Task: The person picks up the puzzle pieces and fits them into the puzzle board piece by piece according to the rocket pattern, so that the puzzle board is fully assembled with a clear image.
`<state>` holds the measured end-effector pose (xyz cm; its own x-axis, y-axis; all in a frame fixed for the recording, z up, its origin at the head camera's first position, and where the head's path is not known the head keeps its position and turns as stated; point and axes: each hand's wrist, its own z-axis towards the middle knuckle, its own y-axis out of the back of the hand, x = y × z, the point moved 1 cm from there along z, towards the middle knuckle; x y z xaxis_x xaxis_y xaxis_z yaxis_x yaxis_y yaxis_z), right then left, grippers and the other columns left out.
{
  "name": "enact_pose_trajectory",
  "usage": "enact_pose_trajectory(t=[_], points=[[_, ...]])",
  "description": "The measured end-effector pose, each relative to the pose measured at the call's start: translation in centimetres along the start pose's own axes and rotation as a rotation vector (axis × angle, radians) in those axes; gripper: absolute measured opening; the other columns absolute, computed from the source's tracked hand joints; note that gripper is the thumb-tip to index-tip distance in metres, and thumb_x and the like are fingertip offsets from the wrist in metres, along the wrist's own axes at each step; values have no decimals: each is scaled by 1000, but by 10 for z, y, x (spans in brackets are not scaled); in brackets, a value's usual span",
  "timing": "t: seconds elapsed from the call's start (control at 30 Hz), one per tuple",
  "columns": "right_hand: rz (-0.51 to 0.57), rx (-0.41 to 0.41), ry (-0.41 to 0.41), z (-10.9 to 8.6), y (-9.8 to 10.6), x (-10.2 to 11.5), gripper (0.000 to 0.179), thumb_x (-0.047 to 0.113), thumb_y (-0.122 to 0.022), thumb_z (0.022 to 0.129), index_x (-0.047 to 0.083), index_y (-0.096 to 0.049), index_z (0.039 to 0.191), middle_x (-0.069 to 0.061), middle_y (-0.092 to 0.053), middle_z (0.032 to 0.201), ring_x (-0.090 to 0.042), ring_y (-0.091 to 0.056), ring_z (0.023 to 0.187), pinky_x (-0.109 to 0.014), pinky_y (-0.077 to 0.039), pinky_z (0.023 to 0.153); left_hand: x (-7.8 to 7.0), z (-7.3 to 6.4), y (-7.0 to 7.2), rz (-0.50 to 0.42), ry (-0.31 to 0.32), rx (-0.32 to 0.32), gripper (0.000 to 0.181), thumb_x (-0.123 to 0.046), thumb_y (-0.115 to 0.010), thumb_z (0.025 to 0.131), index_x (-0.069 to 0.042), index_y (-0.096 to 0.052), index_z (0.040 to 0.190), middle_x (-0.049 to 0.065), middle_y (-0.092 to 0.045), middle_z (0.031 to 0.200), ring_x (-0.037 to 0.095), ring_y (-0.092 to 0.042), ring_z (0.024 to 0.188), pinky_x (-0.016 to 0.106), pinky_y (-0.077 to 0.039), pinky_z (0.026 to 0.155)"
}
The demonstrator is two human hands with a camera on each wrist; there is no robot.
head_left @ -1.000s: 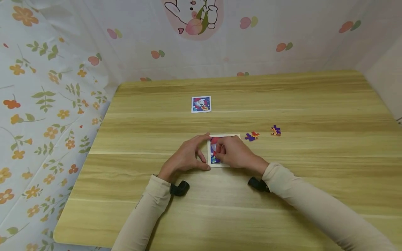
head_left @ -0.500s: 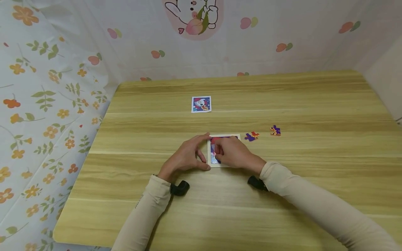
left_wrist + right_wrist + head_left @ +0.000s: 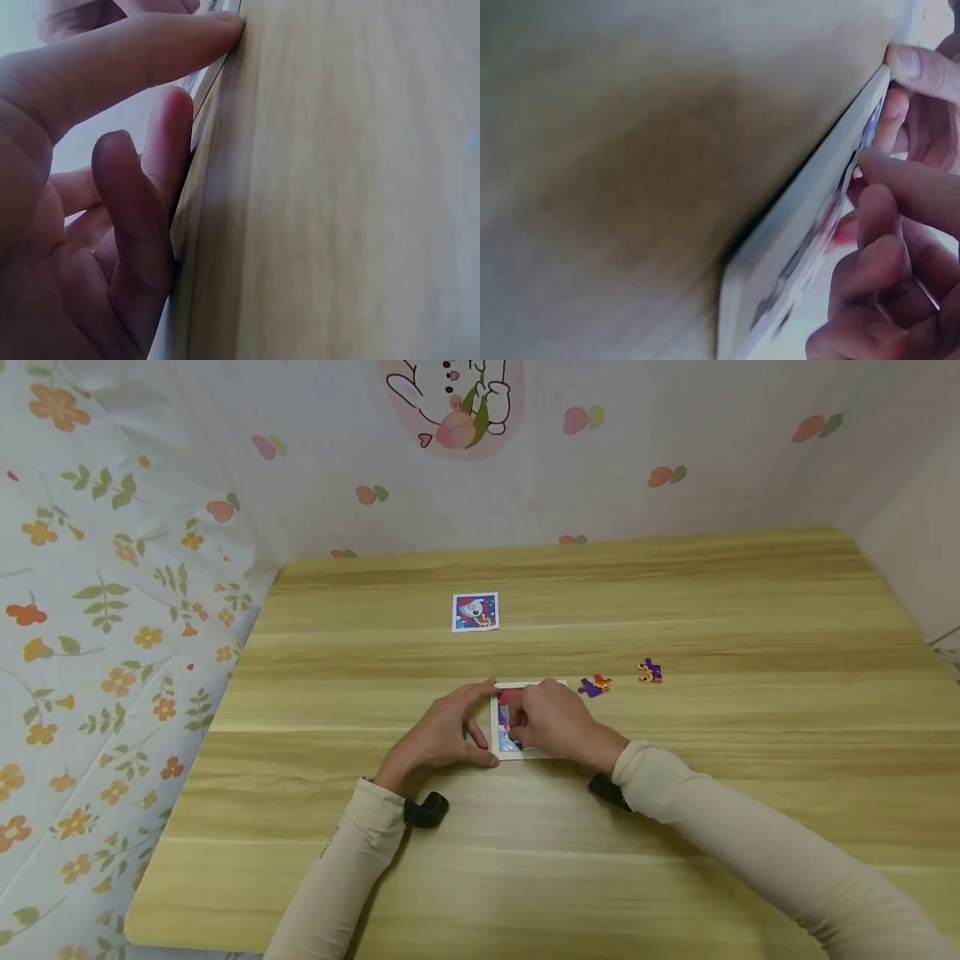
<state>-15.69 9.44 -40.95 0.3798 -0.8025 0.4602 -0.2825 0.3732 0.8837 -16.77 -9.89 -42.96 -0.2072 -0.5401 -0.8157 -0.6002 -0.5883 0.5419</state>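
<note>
A small jigsaw board (image 3: 534, 755) with a pale frame lies flat on the table; its picture shows red, purple and light blue parts. My left hand (image 3: 442, 731) holds the board's left side, thumb at the near corner and index finger at the far one. Over the board, my right hand (image 3: 558, 722) has curled fingers and pinches a dark jigsaw piece at the picture, mostly hidden by the fingertips. The right wrist view shows the right thumb (image 3: 900, 176) low against the board's surface. The board's right part is covered by the right hand.
Two loose purple and orange clumps of jigsaw lie right of the board: a nearer one (image 3: 596, 685) and a farther piece (image 3: 650, 672). A square picture card (image 3: 476, 612) lies behind the board. Patterned cloth (image 3: 525, 485) hangs along the table's far edge.
The right hand has shifted slightly left and its fingertips have moved a little over the board. The left hand keeps its hold. The head view has tilted slightly.
</note>
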Motion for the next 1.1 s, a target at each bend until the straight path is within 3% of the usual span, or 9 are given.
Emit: enact_pose_trajectory(t=[0.23,0.43,0.6,0.73,0.9,1.1], points=[[-78,6,135,-6,0,5,8,14,-76,85,11,-77,78,3,-71,70,-11,-56,65,-25,-46,61,1,0,0,-1,-10,-12,94,-7,-90,71,-12,-41,151,0,-32,165,5,-70,72,46,-35,116],[-125,47,164,-12,0,5,6,16,-74,88,12,-79,86,3,-73,75,-12,-58,67,-27,-46,61,1,0,0,3,-13,-4,94,-8,-89,71,-11,-41,151,1,-30,166,5,-70,72,47,-33,118],[-129,-4,161,-12,-1,6,4,16,-76,86,14,-78,83,4,-73,75,-12,-59,68,-28,-49,64,1,0,1,8,-14,-9,94,-8,-89,71,-12,-41,151,1,-33,165,5,-70,72,46,-33,118],[-142,-21,154,-7,-1,8,9,11,-75,84,14,-73,75,4,-67,68,-13,-56,64,-27,-45,60,1,1,1,7,-9,-12,94,-8,-89,71,-13,-40,152,5,-48,154,6,-70,71,46,-35,117],[-143,6,139,-3,0,11,4,10,-76,81,14,-76,81,2,-69,74,-16,-59,69,-32,-50,65,2,2,1,9,-7,-8,96,-8,-90,71,-13,-40,152,8,-61,133,5,-70,70,46,-34,117],[-131,-11,151,-7,-3,9,8,13,-76,84,13,-81,90,1,-78,85,-16,-70,79,-35,-58,72,1,1,1,11,-2,-4,94,-7,-89,71,-12,-40,151,4,-47,155,5,-70,71,45,-37,115]])
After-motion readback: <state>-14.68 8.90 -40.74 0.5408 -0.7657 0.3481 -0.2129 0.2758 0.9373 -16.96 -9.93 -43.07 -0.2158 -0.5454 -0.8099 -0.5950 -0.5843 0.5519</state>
